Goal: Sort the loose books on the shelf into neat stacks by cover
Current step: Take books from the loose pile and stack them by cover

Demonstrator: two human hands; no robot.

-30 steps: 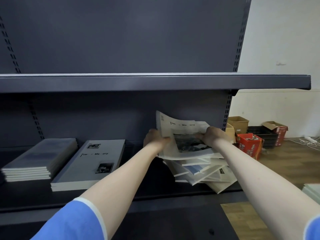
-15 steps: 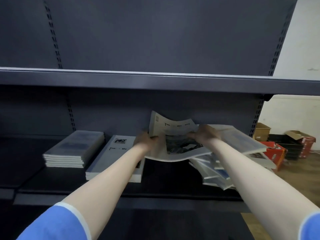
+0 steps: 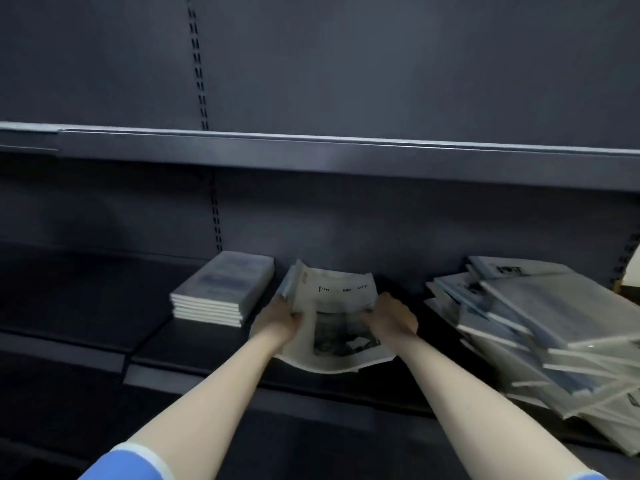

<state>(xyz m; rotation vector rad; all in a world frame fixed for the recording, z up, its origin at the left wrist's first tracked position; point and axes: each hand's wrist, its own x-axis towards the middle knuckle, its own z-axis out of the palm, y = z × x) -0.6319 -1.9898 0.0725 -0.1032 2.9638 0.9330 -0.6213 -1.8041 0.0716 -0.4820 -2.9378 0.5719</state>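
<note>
Both hands hold a white book (image 3: 337, 306) with black lettering and a dark photo on its cover. My left hand (image 3: 278, 318) grips its left edge and my right hand (image 3: 391, 315) grips its right edge. The book sags in the middle and lies over the white-cover stack, which it hides almost fully. A neat stack of blue-grey books (image 3: 225, 289) sits just to the left. A loose, slanting heap of mixed books (image 3: 540, 327) fills the shelf's right end.
The dark lower shelf (image 3: 86, 306) stretches away to the left. The upper shelf's front edge (image 3: 311, 157) hangs above my hands. A slotted upright (image 3: 214, 216) runs down the back panel behind the left stack.
My hands carried the white book from the loose heap leftwards and down onto the white-cover stack. My view swung left, so the heap now lies at the right edge.
</note>
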